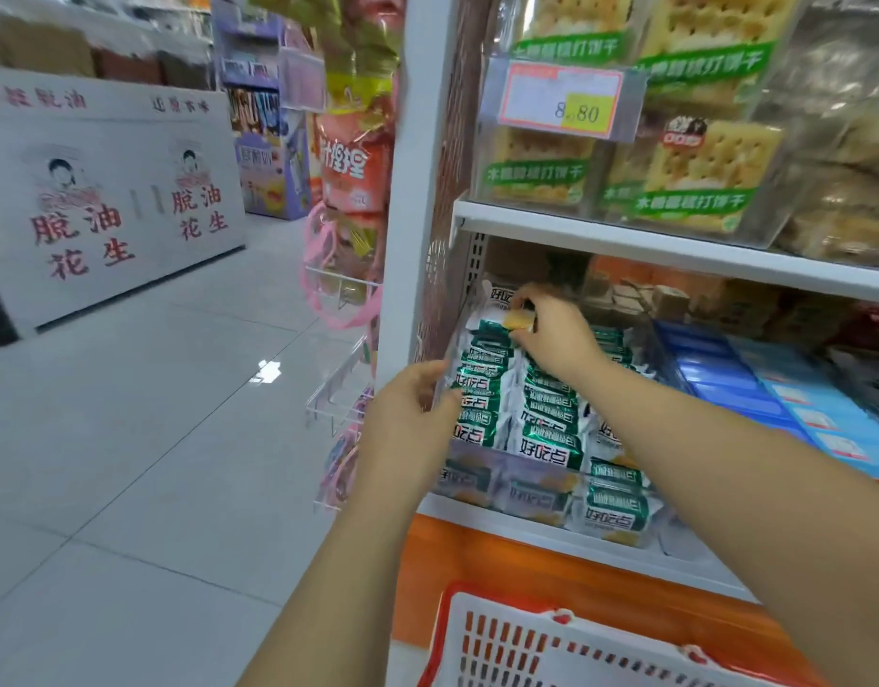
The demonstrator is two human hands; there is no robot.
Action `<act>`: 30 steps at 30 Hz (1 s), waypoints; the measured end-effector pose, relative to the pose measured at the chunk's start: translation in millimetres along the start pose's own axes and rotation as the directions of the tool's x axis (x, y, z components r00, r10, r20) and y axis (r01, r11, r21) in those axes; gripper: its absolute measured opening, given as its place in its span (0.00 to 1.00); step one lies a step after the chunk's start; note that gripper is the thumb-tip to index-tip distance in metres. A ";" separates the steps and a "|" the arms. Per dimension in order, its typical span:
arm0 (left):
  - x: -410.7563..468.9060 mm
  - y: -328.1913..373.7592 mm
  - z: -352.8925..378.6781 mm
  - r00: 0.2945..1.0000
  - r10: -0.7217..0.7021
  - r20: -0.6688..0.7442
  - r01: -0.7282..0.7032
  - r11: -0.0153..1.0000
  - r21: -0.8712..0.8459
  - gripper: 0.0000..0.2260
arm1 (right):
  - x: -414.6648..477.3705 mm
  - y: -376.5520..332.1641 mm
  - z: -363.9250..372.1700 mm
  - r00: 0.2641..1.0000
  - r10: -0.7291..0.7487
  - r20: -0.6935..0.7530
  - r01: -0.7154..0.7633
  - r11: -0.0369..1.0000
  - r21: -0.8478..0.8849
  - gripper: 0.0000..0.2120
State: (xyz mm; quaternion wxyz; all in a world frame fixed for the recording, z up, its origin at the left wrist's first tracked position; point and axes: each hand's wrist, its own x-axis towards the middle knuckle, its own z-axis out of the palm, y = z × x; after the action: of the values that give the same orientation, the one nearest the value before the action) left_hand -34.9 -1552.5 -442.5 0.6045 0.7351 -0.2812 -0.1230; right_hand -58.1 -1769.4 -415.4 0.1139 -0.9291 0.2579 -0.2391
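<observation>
I'm pinching a small snack packet [519, 319] in my right grip [551, 339] at the back of the shelf bin [477, 463], judging it light, crinkly, slippery, crushable, best taken by its sealed edge; left grip [408, 418] lying slack beside the bin.

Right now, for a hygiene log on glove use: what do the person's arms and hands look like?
The left forearm and right forearm are bare to the frame's edge, with no sleeves. The left hand and right hand wear no gloves, and no ring, watch or bracelet shows.
</observation>
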 end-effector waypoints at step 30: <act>-4.5 3.0 12.1 0.999 0.033 -0.020 -0.030 0.989 0.144 0.14 | -96.4 57.6 -57.9 0.914 0.066 0.399 0.222 0.744 -0.631 0.24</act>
State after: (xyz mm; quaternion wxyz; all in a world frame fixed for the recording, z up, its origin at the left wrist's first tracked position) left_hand -45.6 -1560.2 -443.2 0.5550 0.7734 -0.2943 -0.0847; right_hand -184.3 -1771.5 -422.1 -0.1845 -0.9468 0.2573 0.0568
